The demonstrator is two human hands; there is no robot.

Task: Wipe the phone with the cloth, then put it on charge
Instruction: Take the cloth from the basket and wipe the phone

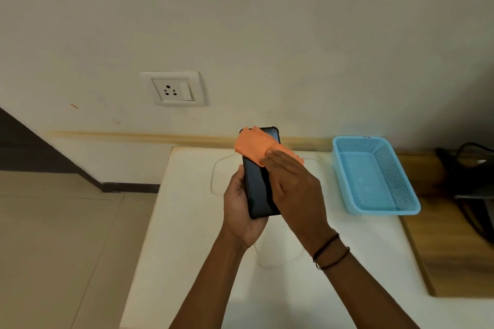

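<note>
So the left hand (240, 205) is wrapped round the lower half of a black rectangular phone (258, 189), thumb along the left edge, with the bottom end sitting in the palm and the screen facing up. The right hand (294, 184) lies flat across the screen, fingers pretty much straight, pressing a small orange fabric cloth (254, 144) onto the top part of the glass. It's not gripping the cloth, just pushing down on it, and the cloth spills out past the fingertips and covers the phone's upper left corner. There are two thin dark cord bands (331, 251) on the right wrist. The phone isn't resting on anything but the hand. It's held up in the air over the far half of a white flat-topped table (187, 248), with its top end pointing at the table's far edge. Under the hands a thin white cable (213, 176) lies in loose loops on the tabletop; can't tell where its ends are. A light blue perforated plastic basket (385, 210) sits at the table's far right corner, well apart from the hands. On the cream wall (294, 35) behind, up and to the left of the phone, is a white wall socket with a switch (173, 89). Just past the table's right edge there's a brown wooden surface (441, 248) with some dark cables (467, 168) on it.
</note>
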